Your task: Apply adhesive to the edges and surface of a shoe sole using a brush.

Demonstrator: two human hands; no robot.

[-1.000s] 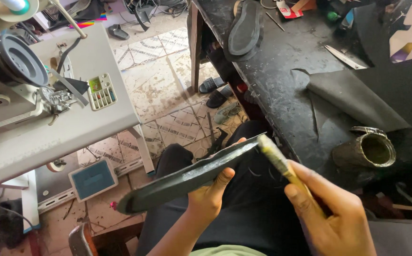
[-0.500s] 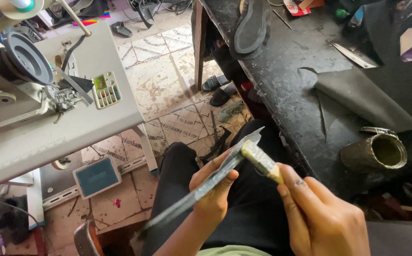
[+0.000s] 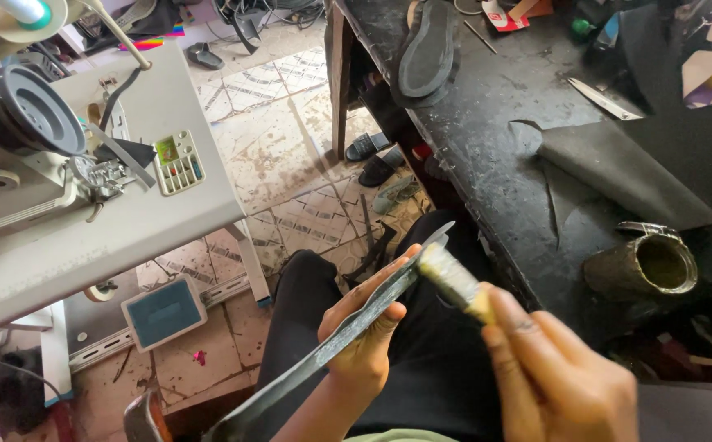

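Note:
My left hand [image 3: 366, 331] grips a long dark shoe sole [image 3: 323, 352] by its middle, edge-on, slanting from lower left up to a tip near the table. My right hand [image 3: 556, 376] holds a small brush [image 3: 452, 281] with pale glue-stiff bristles. The bristles touch the sole's upper end. Both hands are over my lap, which is clad in black trousers.
A dark worktable [image 3: 495, 155] at the right carries a glue tin [image 3: 646, 266], a rolled dark sheet [image 3: 618, 168], another sole [image 3: 428, 51] and a blade [image 3: 601, 98]. A sewing machine [image 3: 36, 155] stands on a white table [image 3: 126, 237] at left. Sandals [image 3: 380, 160] lie on the tiled floor.
The sole has turned from flat-on to edge-on and swung steeper. My right hand and brush have slid down toward the sole's upper end.

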